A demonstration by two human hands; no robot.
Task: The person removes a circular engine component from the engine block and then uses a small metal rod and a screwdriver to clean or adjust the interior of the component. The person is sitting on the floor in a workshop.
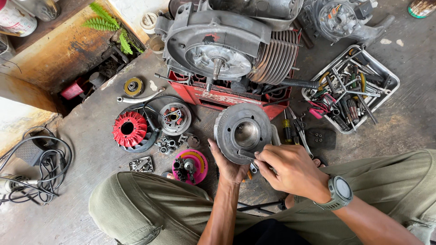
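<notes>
My left hand [225,164] cups a round grey finned engine cylinder [243,131] from below, its bore facing up at me. My right hand [290,170], with a grey watch on the wrist, pinches a small metal tool at the cylinder's lower rim. A larger grey engine block [227,43] with cooling fins rests on a red crate [213,96] just beyond the cylinder. My knees in olive trousers frame both hands.
A red fan wheel [129,129], a stator plate [175,118] and a pink dish of small parts [190,166] lie left on the concrete floor. A metal tray of tools [352,88] sits right. Coiled cables [43,165] lie far left; screwdrivers [293,131] lie beside the cylinder.
</notes>
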